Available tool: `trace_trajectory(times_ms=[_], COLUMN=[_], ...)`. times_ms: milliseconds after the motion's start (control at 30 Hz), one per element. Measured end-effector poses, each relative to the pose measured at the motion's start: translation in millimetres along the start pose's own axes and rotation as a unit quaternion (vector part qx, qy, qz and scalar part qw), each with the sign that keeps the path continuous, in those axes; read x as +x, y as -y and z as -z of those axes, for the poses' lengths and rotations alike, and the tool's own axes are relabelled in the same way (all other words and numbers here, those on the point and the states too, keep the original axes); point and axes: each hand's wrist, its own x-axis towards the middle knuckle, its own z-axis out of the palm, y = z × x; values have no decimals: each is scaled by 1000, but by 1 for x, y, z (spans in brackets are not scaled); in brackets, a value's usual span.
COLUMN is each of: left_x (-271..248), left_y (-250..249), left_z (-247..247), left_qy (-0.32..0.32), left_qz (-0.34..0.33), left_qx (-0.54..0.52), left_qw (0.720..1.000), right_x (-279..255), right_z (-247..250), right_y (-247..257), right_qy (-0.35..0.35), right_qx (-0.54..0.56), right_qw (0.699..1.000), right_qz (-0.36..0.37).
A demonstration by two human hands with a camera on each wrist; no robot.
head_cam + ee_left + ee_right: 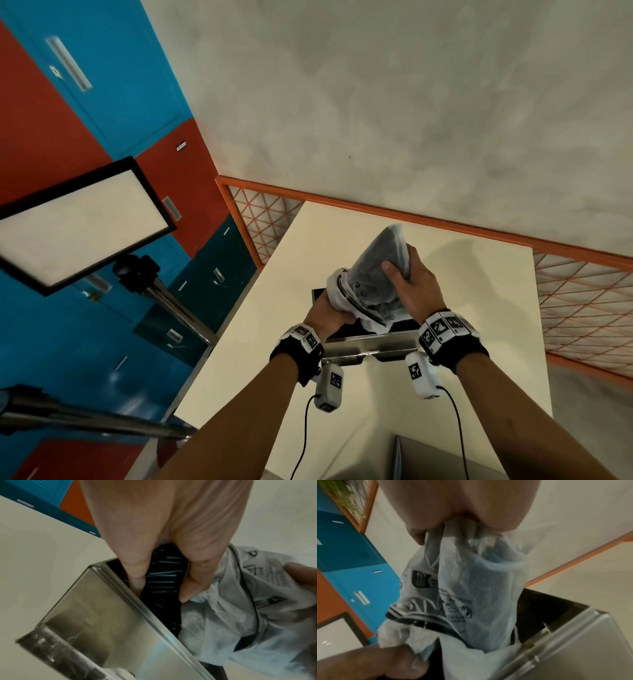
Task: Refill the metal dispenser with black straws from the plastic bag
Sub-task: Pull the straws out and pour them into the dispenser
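There, over the open metal dispenser (370, 337) on the cream table (479, 308), I had the plastic bag (380, 270) upended, its mouth in the opening. My right hand (412, 286) clutched its raised end; my left hand (325, 313) gripped a bundle of black straws (163, 577) at the mouth.

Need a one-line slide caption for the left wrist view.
Left hand grips black straws over the open metal dispenser, printed plastic bag crumpled alongside.
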Motion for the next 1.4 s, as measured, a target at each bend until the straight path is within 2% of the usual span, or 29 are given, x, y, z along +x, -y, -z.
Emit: trace_trajectory(times_ms=[433,600,700,833,900,1000,1200,1267,1400], left_x=[7,18,0,-8,-10,-13,-16,-15,-14], left_y=[0,23,3,-9,-12,-12,-16,-21,-29], left_z=[9,15,10,3,0,-4,-6,-7,-8], left_qy=[-8,-12,-5,-5,-9,1,6,0,-26], left_qz=[6,9,9,15,16,14,45,53,56], left_qx=[37,64,82,72,72,100,211,223,217], left_qw=[999,998,997,997,997,995,976,973,974], right_x=[9,15,16,19,20,20,27,29,27], right_z=[8,8,9,14,15,10,4,6,4], right_y=[11,12,20,27,29,27,16,22,34], right_qy=[-2,16,26,13,11,30,84,81,28], right_qx=[-26,-46,-58,-23,-11,-77,-125,-117,-88], right_qw=[999,999,998,998,999,996,982,985,995], right_qz=[23,-13,-15,-58,-46,-41,-114,-101,-49])
